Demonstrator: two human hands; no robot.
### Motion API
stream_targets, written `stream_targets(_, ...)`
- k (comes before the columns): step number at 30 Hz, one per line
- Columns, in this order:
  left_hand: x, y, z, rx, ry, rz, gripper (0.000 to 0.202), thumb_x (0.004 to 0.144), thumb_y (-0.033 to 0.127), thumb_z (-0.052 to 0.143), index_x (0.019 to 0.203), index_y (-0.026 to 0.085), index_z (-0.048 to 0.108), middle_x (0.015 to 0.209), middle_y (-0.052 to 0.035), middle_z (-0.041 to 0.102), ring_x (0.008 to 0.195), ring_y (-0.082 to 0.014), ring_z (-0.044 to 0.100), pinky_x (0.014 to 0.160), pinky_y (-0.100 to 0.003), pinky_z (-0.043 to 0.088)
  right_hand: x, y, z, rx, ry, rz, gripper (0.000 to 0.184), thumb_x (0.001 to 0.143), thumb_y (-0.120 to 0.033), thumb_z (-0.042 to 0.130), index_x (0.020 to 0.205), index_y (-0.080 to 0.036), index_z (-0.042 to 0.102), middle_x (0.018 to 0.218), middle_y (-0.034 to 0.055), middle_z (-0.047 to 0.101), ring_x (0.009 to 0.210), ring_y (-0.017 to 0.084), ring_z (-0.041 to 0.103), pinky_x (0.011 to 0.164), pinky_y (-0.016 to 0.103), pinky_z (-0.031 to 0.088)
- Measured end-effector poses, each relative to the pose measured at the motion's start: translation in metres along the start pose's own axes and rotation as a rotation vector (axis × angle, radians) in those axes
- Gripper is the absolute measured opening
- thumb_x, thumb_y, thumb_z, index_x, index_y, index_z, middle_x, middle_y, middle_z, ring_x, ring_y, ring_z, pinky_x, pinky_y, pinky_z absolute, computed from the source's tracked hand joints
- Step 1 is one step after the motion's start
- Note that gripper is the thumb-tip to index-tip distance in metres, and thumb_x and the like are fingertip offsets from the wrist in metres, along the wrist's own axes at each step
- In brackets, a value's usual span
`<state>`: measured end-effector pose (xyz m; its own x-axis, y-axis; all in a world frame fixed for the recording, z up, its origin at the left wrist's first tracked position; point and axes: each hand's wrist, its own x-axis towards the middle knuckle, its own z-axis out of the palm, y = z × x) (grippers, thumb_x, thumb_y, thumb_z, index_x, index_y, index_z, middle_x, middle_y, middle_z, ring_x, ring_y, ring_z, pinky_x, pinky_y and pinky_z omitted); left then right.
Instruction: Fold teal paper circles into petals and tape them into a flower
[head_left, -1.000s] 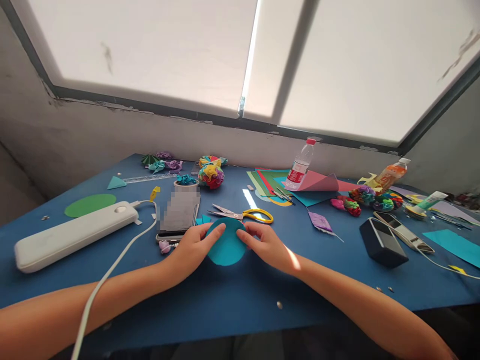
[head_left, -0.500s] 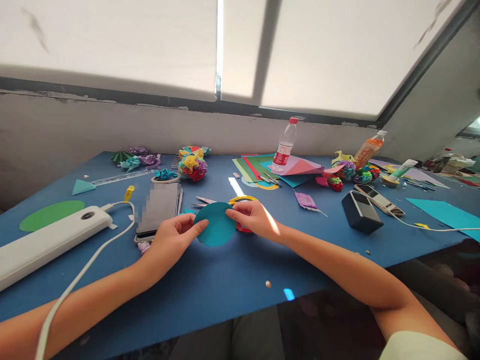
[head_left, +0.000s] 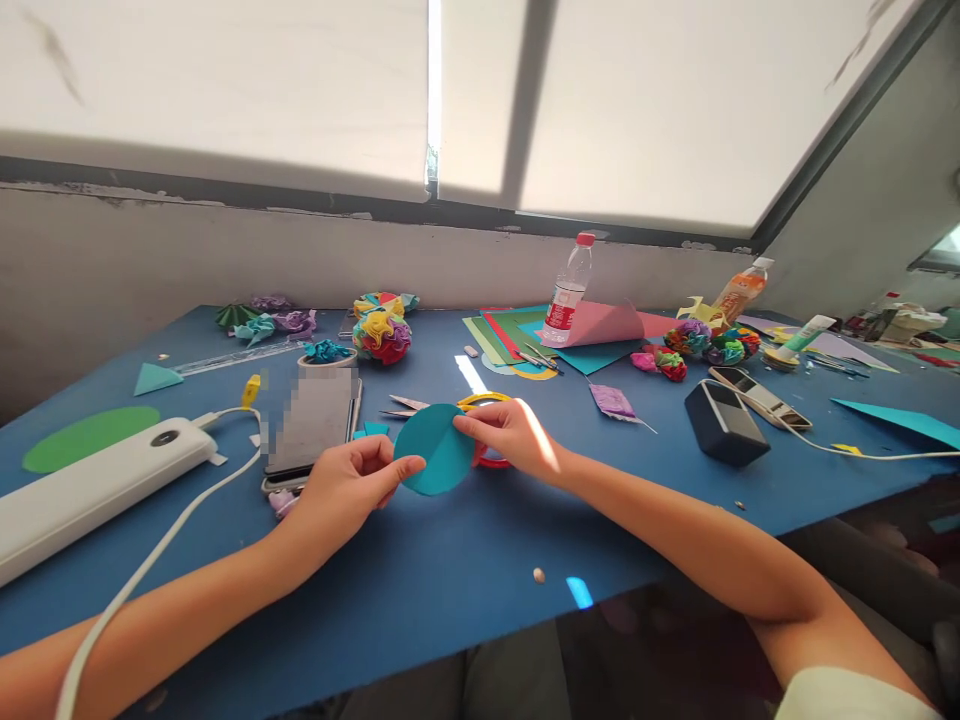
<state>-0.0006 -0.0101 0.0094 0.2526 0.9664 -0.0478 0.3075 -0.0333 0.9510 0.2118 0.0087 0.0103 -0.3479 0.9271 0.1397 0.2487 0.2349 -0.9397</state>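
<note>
A round teal paper disc [head_left: 435, 455] is held above the table between both hands. My left hand [head_left: 367, 475] pinches its lower left edge, thumb in front and fingers behind. On the upper right edge, my right hand [head_left: 506, 435] grips the paper between thumb and fingers. A faint crease runs across the disc. Behind it lie scissors [head_left: 409, 405] with yellow and red handles, partly covered by the paper and my right hand. Teal paper scraps [head_left: 373, 430] rest near the scissor blades, just beyond my left hand.
Left of the hands are a phone [head_left: 319, 415], a white power bank [head_left: 105, 490] with its cable and a green paper oval [head_left: 90, 437]. Further back stand crumpled-paper balls [head_left: 382, 337], coloured sheets [head_left: 510, 335] and a bottle [head_left: 568, 295]. A dark box-shaped device [head_left: 726, 425] sits at right.
The disc has shifted slightly right, and my left thumb now lies lower on its edge. At the back, the pink sheet by the bottle has curled up, and the teal sheet at far right has lifted.
</note>
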Motion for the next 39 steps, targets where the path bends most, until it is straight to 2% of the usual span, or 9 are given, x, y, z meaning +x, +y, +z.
stream_targets(4,0.002,-0.005,-0.001,-0.011,-0.008,-0.002,0.049,0.065,0.056,0.068,0.055,0.018,0.038,0.047,0.0079,0.034,0.045,-0.0076,0.030,0.044,-0.020,0.024,0.000,0.002,0.001,-0.079,0.016,-0.032,0.042,0.085,-0.050,0.048,0.065,-0.015,0.058,0.057,0.0005,0.056,0.058,0.014,0.060,0.054,0.024,0.044)
stream_targets(6,0.002,-0.005,-0.001,-0.023,-0.013,0.014,0.050,0.064,0.056,0.068,0.055,0.018,0.038,0.051,0.0073,0.034,0.047,-0.0077,0.031,0.045,-0.020,0.025,0.004,0.006,-0.005,-0.294,0.092,-0.097,0.045,0.091,-0.048,0.038,0.069,-0.015,0.060,0.058,0.0011,0.058,0.057,0.014,0.061,0.055,0.023,0.045)
stream_targets(8,0.001,-0.003,0.000,-0.029,-0.012,0.009,0.049,0.063,0.058,0.068,0.056,0.018,0.039,0.054,0.0066,0.036,0.049,-0.0079,0.033,0.046,-0.020,0.026,0.010,0.011,-0.019,-0.604,0.234,-0.184,0.049,0.095,-0.043,0.027,0.076,-0.015,0.062,0.061,0.0025,0.062,0.059,0.014,0.061,0.057,0.024,0.045)
stream_targets(11,0.002,0.000,0.002,-0.079,-0.035,-0.068,0.047,0.062,0.059,0.067,0.062,0.017,0.046,0.054,0.0069,0.037,0.046,-0.0071,0.032,0.042,-0.019,0.024,0.023,0.021,-0.056,-0.812,0.357,-0.234,0.043,0.095,-0.033,0.025,0.097,-0.014,0.063,0.083,0.0100,0.066,0.079,0.019,0.062,0.069,0.030,0.044)
stream_targets(14,0.002,0.001,0.003,-0.124,-0.102,-0.117,0.045,0.062,0.059,0.067,0.063,0.017,0.049,0.048,0.0084,0.035,0.042,-0.0062,0.031,0.040,-0.018,0.021,0.034,0.034,-0.093,-0.976,0.277,-0.286,0.030,0.091,-0.026,0.036,0.102,-0.017,0.063,0.106,0.0108,0.064,0.101,0.022,0.056,0.083,0.032,0.039)
stream_targets(17,0.001,0.001,0.004,-0.096,-0.164,-0.098,0.042,0.066,0.056,0.063,0.060,0.018,0.046,0.044,0.0085,0.033,0.040,-0.0068,0.032,0.039,-0.019,0.021,0.039,0.048,-0.110,-1.134,0.194,-0.291,0.028,0.088,-0.022,0.038,0.093,-0.014,0.064,0.091,0.0132,0.067,0.087,0.022,0.057,0.075,0.032,0.037)
stream_targets(22,-0.001,0.000,0.002,-0.072,-0.220,-0.081,0.040,0.072,0.052,0.060,0.059,0.018,0.044,0.044,0.0077,0.037,0.041,-0.0074,0.035,0.041,-0.020,0.023,0.040,0.058,-0.102,-1.344,0.051,-0.329,0.027,0.086,-0.021,0.038,0.076,-0.015,0.063,0.074,0.0092,0.065,0.069,0.018,0.053,0.062,0.028,0.029)
stream_targets(27,-0.002,-0.002,0.000,-0.069,-0.246,-0.070,0.042,0.075,0.054,0.057,0.059,0.018,0.042,0.043,0.0081,0.036,0.043,-0.0073,0.035,0.044,-0.019,0.025,0.036,0.052,-0.095,-1.478,-0.002,-0.365,0.028,0.085,-0.016,0.037,0.070,-0.016,0.061,0.066,0.0067,0.062,0.059,0.015,0.047,0.057,0.028,0.022)
stream_targets(39,0.000,-0.004,-0.001,-0.044,-0.303,-0.071,0.039,0.078,0.052,0.055,0.063,0.017,0.045,0.044,0.0079,0.038,0.045,-0.0080,0.037,0.046,-0.020,0.027,0.045,0.063,-0.104,-1.592,0.054,-0.390,0.033,0.091,-0.019,0.034,0.072,-0.014,0.061,0.069,0.0081,0.063,0.061,0.015,0.049,0.058,0.027,0.023)
